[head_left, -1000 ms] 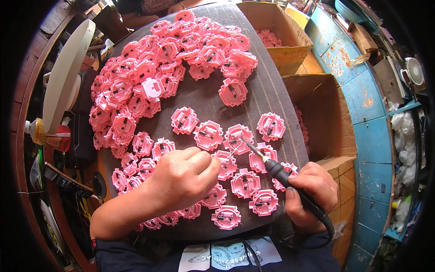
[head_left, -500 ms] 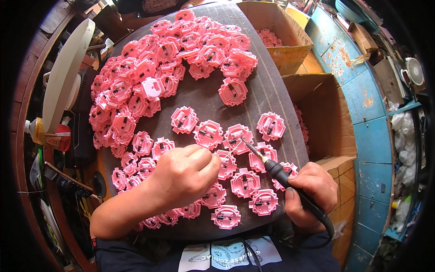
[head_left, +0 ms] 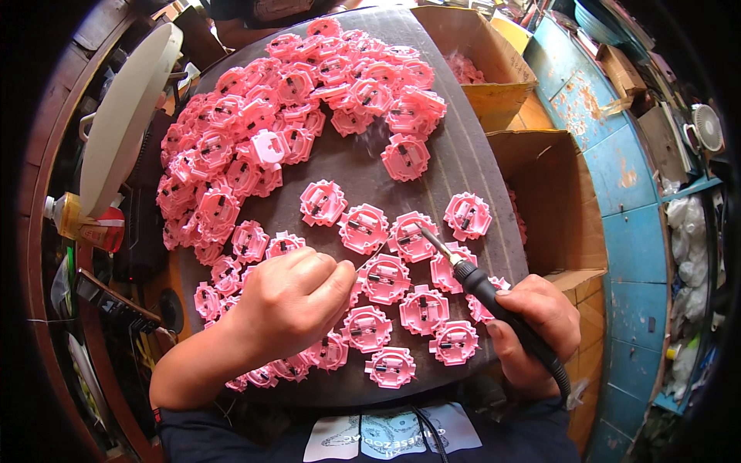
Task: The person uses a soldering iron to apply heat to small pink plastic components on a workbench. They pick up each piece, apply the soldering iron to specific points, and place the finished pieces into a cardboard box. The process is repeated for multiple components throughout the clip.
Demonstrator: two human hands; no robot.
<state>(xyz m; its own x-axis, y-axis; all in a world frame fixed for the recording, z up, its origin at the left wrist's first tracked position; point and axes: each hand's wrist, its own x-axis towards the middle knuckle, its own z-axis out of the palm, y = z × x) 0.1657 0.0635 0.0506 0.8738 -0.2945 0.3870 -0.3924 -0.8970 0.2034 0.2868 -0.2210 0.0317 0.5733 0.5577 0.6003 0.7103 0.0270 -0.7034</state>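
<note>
My left hand (head_left: 297, 297) is closed in a pinch at the lower middle, on a thin solder wire (head_left: 372, 258) that points up and right among pink plastic housings (head_left: 384, 282) with small black and pale parts inside. My right hand (head_left: 540, 328) grips the black handle of a soldering iron (head_left: 482, 287), its cord running down. The iron's metal tip is on the inside of a pink housing (head_left: 403, 241) right of centre; whether it touches the small parts is unclear. Faint smoke shows above. Further housings lie in loose rows around both hands.
A large pile of pink housings (head_left: 212, 150) covers the far left of the dark table (head_left: 455, 139). Cardboard boxes (head_left: 544, 177) stand at right beside blue panels (head_left: 629, 255). A pale dish (head_left: 116, 131) and a bottle (head_left: 104, 231) are at left. Another person's arm (head_left: 239, 31) shows behind.
The wire has pulled back from the housing at the iron's tip as my left hand drew slightly down and left. Faint smoke has appeared. The view has shifted slightly; the iron stays on that housing.
</note>
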